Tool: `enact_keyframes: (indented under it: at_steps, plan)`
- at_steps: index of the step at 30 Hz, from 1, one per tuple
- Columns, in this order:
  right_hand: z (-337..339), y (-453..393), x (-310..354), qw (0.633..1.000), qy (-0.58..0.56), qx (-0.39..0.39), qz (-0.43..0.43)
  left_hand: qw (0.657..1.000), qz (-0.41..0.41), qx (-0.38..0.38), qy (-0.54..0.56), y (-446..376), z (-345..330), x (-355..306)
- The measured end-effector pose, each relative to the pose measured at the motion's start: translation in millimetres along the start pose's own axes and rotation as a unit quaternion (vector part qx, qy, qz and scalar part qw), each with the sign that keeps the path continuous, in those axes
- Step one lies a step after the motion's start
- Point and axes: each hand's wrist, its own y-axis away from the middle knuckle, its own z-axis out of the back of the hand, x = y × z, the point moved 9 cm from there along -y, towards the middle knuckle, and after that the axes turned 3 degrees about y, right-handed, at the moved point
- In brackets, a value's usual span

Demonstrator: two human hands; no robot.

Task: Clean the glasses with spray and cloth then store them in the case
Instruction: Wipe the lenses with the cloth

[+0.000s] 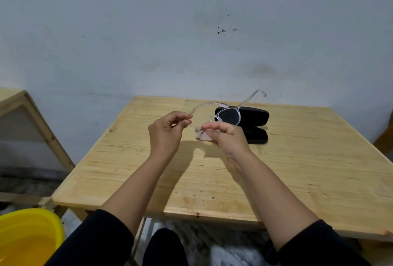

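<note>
Glasses: We hold a pair of clear-framed glasses (228,115) in the air above the far half of the wooden table (297,159), both thin translucent arms unfolded, one curving toward our left hand, the other pointing up toward the wall.
Lenses: One rounded lens shows plainly, dark only because the case lies behind it; the other is hidden by our right hand and the cloth.
Left hand: Our left hand (168,133) is curled nearly closed, thumb and fingertips pinching the end of the near arm of the glasses.
Right hand: Our right hand (226,136) is bunched around the cloth, thumb and fingers pressed together on the lens end of the frame.
Cloth: A small, soft, pale pinkish cloth (203,135) with a pinked edge sticks out below our right-hand fingers, just beside the glasses.
Case: A black, smooth, oblong hard case (255,125) lies open on the table directly behind and under the glasses, its two rounded halves side by side.
Table: Light pine planks with visible grain, a few dark specks, squared edges.
Sleeves: Dark sleeves are pushed up both forearms.
Surroundings: A glossy yellow plastic basin (27,238) sits low, well apart from the glasses at the table's near left corner; a scuffed pale blue-grey wall (191,32) rises behind.
</note>
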Motion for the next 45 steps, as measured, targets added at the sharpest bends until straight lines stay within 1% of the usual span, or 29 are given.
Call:
enact_keyframes:
  at_steps: [6, 13, 15, 19, 24, 28, 32, 36, 38, 41, 43, 45]
  plan:
    - [-3, -1, -23, 0.996, -0.045, -0.063, -0.038, 0.998, 0.015, -0.057, -0.021, -5, 62, 8]
    - [-16, 7, -48, 0.988, -0.116, -0.048, -0.090, 0.984, 0.011, -0.132, -0.118, 6, 153, 27]
    - [-20, 8, -55, 0.987, -0.114, -0.048, -0.105, 0.981, 0.019, -0.134, -0.139, 11, 172, 37]
    - [-21, 11, -61, 0.986, -0.108, -0.055, -0.112, 0.972, 0.025, -0.125, -0.198, 16, 190, 55]
    - [-25, 13, -65, 0.986, -0.114, -0.054, -0.112, 0.968, 0.017, -0.108, -0.226, 23, 190, 64]
    - [-25, 12, -66, 0.986, -0.117, -0.053, -0.105, 0.961, -0.017, -0.080, -0.263, 22, 183, 64]
    - [-26, 10, -67, 0.986, -0.117, -0.055, -0.105, 0.958, -0.029, -0.059, -0.278, 22, 177, 61]
    - [-25, 11, -63, 0.986, -0.118, -0.055, -0.103, 0.943, -0.073, -0.036, -0.321, 25, 171, 56]
    - [-25, 10, -58, 0.986, -0.123, -0.051, -0.097, 0.938, -0.087, -0.038, -0.334, 26, 171, 52]
    - [-21, 9, -51, 0.985, -0.137, -0.050, -0.096, 0.926, -0.122, -0.064, -0.352, 26, 169, 36]
    - [-16, 10, -43, 0.985, -0.140, -0.050, -0.089, 0.922, -0.161, -0.076, -0.343, 26, 154, 20]
    - [-8, 11, -35, 0.988, -0.129, -0.051, -0.074, 0.935, -0.187, -0.064, -0.294, 26, 126, 5]
